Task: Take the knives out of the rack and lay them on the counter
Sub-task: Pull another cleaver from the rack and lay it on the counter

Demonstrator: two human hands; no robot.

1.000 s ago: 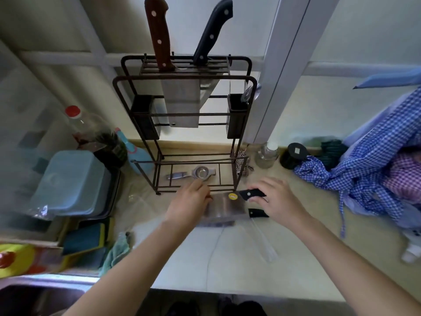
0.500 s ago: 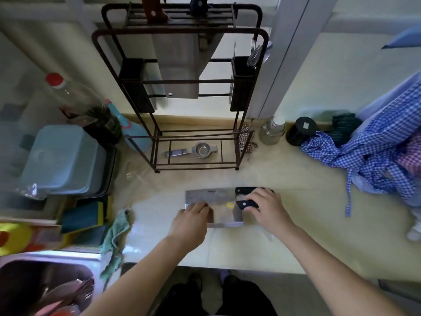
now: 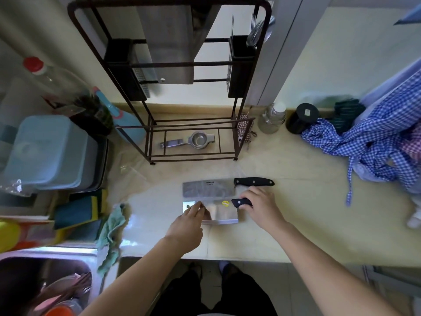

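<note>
The dark metal rack (image 3: 237, 124) stands at the back of the pale counter (image 3: 296, 220). Two cleaver blades (image 3: 168, 42) hang in its top slots, their handles cut off by the frame's top edge. One black-handled cleaver (image 3: 205, 189) lies flat on the counter in front of the rack. Just nearer lies a second cleaver (image 3: 224, 212) with a yellow sticker. My right hand (image 3: 262, 208) grips its black handle, and the fingertips of my left hand (image 3: 189, 224) press on its blade.
A metal strainer (image 3: 196, 140) lies on the rack's bottom shelf. Blue plastic tubs (image 3: 45, 151), a bottle (image 3: 66, 92) and sponges (image 3: 75, 213) crowd the left; a sink (image 3: 45, 281) sits at lower left. A jar (image 3: 272, 118), black cup (image 3: 301, 117) and checked cloth (image 3: 376, 142) lie right.
The view has tipped down, so the rack's top has left the frame. Both hands brought the stickered cleaver down and toward me, and it now lies on the counter beside the first one.
</note>
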